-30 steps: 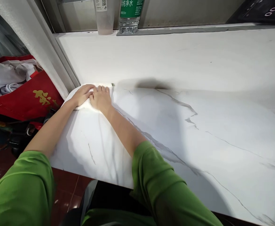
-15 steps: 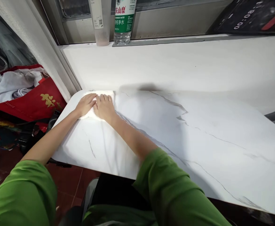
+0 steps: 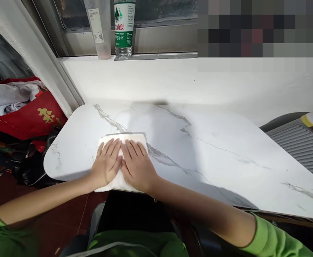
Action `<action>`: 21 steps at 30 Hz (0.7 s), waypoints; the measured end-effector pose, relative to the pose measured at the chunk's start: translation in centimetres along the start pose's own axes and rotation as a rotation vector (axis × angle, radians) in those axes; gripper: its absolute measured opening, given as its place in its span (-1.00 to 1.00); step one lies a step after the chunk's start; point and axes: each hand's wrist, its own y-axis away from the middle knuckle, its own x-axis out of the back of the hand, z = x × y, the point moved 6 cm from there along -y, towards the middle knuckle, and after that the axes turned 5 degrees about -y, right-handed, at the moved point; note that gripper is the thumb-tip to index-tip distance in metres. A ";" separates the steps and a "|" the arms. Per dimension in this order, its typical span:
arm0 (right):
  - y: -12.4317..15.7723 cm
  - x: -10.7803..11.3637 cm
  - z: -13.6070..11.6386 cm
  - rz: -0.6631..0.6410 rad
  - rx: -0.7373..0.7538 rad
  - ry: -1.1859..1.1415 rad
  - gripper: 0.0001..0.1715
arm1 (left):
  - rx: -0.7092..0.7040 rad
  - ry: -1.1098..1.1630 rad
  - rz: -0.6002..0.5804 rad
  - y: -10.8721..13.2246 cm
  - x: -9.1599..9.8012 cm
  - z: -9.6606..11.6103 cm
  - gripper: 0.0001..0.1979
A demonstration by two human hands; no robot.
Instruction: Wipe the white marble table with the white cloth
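A white cloth (image 3: pixel 120 182) lies spread on the white marble-patterned tabletop (image 3: pixel 73 142), at its near edge left of centre. Flat on the cloth's left half rests my left hand (image 3: pixel 106 165), fingers stretched forward. My right hand (image 3: pixel 139 167) presses flat on the right half, its fingers also extended and slightly apart. The two thumbs nearly meet in the middle. Part of the cloth is hidden under both palms.
A clear plastic cup (image 3: pixel 102 46) and a water bottle (image 3: pixel 124 30) stand on the window ledge. At left is a red bag (image 3: pixel 33 121) with white fabric inside. A grey ribbed object (image 3: pixel 298 142) sits beyond the table's right edge.
Both hands have moved the cloth from the table's far left corner toward me and slightly right, to the near edge. The camera view has shifted right.
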 end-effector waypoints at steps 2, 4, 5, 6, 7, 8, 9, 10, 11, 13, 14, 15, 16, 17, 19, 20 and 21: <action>-0.2 0.0 0.9 0.006 -0.012 0.004 -0.38 | 0.002 0.002 -0.022 -0.9 -0.2 0.3 -0.44; -1.3 -0.2 2.3 -0.001 -0.027 -0.008 -0.39 | 0.014 -0.003 -0.033 -2.5 -0.5 0.2 -0.45; -2.1 -0.3 3.2 -0.009 -0.030 -0.018 -0.39 | 0.028 -0.008 -0.029 -3.6 -0.6 0.1 -0.45; -3.1 -0.5 4.3 -0.021 -0.029 -0.028 -0.40 | 0.048 -0.013 -0.021 -4.8 -0.7 -0.2 -0.46; -4.1 -0.7 5.4 -0.034 -0.026 -0.034 -0.40 | 0.070 -0.015 -0.011 -6.1 -0.9 -0.4 -0.47; -5.1 -0.9 6.7 -0.050 -0.022 -0.032 -0.40 | 0.090 -0.015 0.000 -7.6 -1.0 -0.6 -0.48; -6.2 -1.0 8.0 -0.065 -0.018 -0.023 -0.41 | 0.104 -0.013 0.008 -9.2 -1.2 -0.8 -0.48; -7.3 -1.2 9.3 -0.074 -0.018 -0.007 -0.41 | 0.110 -0.008 0.015 -10.8 -1.4 -0.9 -0.48; -8.3 -1.3 10.7 -0.080 -0.022 0.014 -0.42 | 0.107 -0.004 0.020 -12.5 -1.6 -1.1 -0.48; -10.2 -1.4 13.1 -0.085 -0.039 0.053 -0.43 | 0.097 -0.002 0.028 -15.8 -2.0 -1.4 -0.49; -11.0 -1.5 14.3 -0.087 -0.053 0.068 -0.43 | 0.088 -0.002 0.034 -17.4 -2.1 -1.6 -0.49; -11.8 -1.6 15.3 -0.088 -0.070 0.079 -0.44 | 0.078 0.000 0.042 -18.8 -2.2 -1.8 -0.50; -12.5 -1.6 16.2 -0.088 -0.091 0.085 -0.44 | 0.064 0.004 0.049 -20.2 -2.3 -2.0 -0.51; -13.0 -1.7 17.0 -0.087 -0.112 0.089 -0.44 | 0.045 0.010 0.053 -21.4 -2.4 -2.2 -0.51; -14.0 -1.8 18.2 -0.084 -0.153 0.086 -0.46 | 0.011 0.021 0.051 -23.3 -2.7 -2.6 -0.52; -14.3 -1.8 18.6 -0.081 -0.168 0.082 -0.46 | -0.002 0.022 0.044 -24.0 -2.8 -2.7 -0.52; -14.5 -1.9 19.0 -0.077 -0.179 0.077 -0.47 | -0.010 0.020 0.036 -24.4 -2.9 -2.8 -0.52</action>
